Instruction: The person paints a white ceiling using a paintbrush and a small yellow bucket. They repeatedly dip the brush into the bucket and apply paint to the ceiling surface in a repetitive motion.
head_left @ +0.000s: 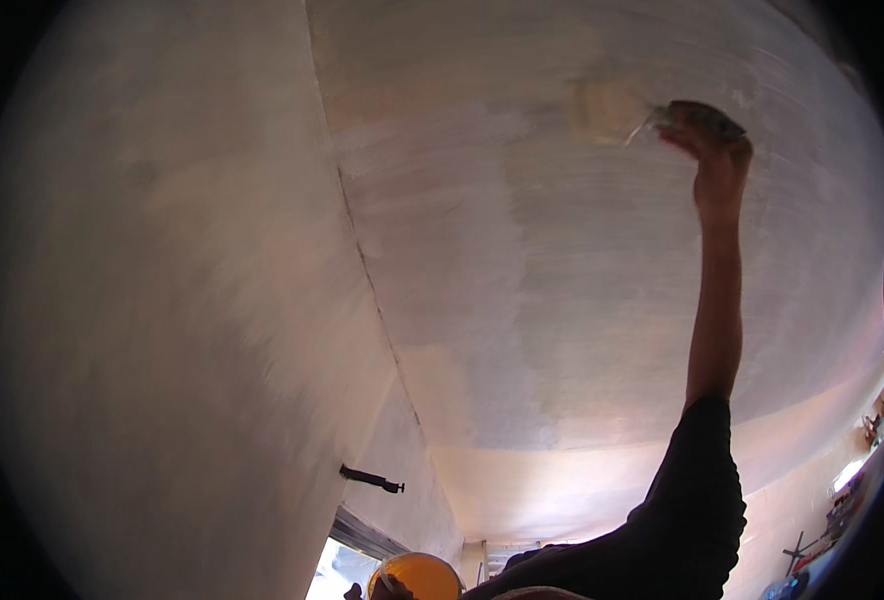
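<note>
My right hand [707, 135] is raised high against the ceiling [462, 230], its fingers closed round the dark handle of a wide paintbrush [610, 110]. The brush head is pale, broad and smeared by motion, and it lies on or very close to the ceiling surface, pointing left. At the lower edge, a yellow bucket [430, 574] is partly in view. My left hand [392, 588] shows only as dark fingers gripping the bucket at its rim; the rest of that hand and arm is out of the picture.
A pale wall [152, 260] rises on the left and meets the ceiling along a dark, uneven seam. A dark bracket [372, 479] sticks out of it above a bright window [344, 566]. Cluttered objects [842, 515] line the far right edge. The ceiling has streaky patches of different tones.
</note>
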A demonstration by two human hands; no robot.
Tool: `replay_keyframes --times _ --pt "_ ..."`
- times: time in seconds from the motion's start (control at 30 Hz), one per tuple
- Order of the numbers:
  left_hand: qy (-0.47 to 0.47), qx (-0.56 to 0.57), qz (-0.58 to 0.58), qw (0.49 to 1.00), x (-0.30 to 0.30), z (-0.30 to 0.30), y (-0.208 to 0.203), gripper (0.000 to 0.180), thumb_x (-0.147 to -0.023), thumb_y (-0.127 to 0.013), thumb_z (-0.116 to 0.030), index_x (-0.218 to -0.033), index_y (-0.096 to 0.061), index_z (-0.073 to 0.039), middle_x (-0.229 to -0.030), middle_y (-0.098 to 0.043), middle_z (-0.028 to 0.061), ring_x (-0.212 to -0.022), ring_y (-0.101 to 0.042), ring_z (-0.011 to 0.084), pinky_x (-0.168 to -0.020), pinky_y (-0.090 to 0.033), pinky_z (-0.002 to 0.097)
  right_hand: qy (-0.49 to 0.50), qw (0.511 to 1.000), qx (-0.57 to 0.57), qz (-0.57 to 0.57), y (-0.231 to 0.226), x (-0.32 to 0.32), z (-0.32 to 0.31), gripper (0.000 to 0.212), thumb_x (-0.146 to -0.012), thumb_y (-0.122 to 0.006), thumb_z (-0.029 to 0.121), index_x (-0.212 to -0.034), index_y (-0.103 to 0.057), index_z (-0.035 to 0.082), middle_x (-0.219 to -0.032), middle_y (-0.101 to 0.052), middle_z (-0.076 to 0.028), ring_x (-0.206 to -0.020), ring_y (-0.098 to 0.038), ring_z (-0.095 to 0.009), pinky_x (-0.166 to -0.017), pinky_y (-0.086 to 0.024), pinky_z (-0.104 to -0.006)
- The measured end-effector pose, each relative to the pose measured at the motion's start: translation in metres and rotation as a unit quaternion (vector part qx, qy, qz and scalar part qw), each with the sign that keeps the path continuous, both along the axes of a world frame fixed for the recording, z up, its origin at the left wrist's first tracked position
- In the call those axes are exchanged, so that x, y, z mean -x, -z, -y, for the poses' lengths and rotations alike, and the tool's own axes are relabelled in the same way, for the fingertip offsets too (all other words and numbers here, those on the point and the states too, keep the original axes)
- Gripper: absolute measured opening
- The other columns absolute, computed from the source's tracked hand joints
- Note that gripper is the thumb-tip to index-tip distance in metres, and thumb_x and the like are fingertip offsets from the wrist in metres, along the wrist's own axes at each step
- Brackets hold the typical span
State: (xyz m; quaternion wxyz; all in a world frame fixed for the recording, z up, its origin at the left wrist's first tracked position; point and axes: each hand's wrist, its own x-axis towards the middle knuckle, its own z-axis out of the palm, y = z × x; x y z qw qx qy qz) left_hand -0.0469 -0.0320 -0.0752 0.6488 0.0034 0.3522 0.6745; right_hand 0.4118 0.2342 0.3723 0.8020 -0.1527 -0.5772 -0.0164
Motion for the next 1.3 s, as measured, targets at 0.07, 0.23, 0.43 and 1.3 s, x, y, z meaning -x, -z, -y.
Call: replay_keyframes --times 0.07,0.23,0.43,1.3 --pt "-0.025 0.005 -0.024 0.999 -0.005 -0.008 -0.014 0.054 -0.086 -0.040 -0.060 -0.094 -0.059 -0.010 -0.056 -0.040 -0.0038 -0.042 -0.030 0.0090 -0.039 -0.022 0.0241 -0.076 0.996 0.024 0.050 0.025 0.045 0.007 0.018 -0.081 -0.064 0.007 -0.092 -0.068 -0.006 -0.089 -0.070 -0.014 -0.075 -0.069 -0.022 -0.067 -0.061 -0.0360" --pt "-0.093 0.046 -0.070 0.992 -0.009 0.003 -0.039 0.064 -0.079 -0.038 -0.068 -0.093 -0.056 -0.008 -0.058 -0.043 -0.0027 -0.044 -0.030 0.0093 -0.041 -0.022 0.0245 -0.275 0.921 0.231 0.151 0.110 0.151 0.023 0.014 -0.075 -0.067 0.000 -0.086 -0.067 -0.009 -0.080 -0.069 -0.016 -0.065 -0.068 -0.022 -0.059 -0.061 -0.0352" --pt "-0.115 -0.047 -0.044 0.991 -0.005 0.007 -0.053 0.071 -0.082 -0.037 -0.065 -0.115 -0.053 -0.004 -0.076 -0.051 0.0010 -0.053 -0.041 0.0112 -0.048 -0.030 0.0258 -0.442 0.714 0.451 0.303 0.209 0.234 0.057 0.015 -0.075 -0.072 -0.003 -0.089 -0.069 -0.008 -0.074 -0.069 -0.013 -0.067 -0.067 -0.017 -0.062 -0.054 -0.0261" --pt "-0.065 -0.056 -0.042 0.995 -0.017 0.011 -0.121 0.071 -0.079 -0.031 -0.062 -0.108 -0.050 0.000 -0.070 -0.031 -0.0031 -0.058 -0.024 0.0071 -0.051 -0.020 0.0229 -0.272 0.607 0.261 0.700 0.406 0.353 0.120 0.017 -0.073 -0.067 0.021 -0.075 -0.068 0.004 -0.066 -0.065 -0.016 -0.065 -0.066 -0.033 -0.066 -0.054 -0.0425"
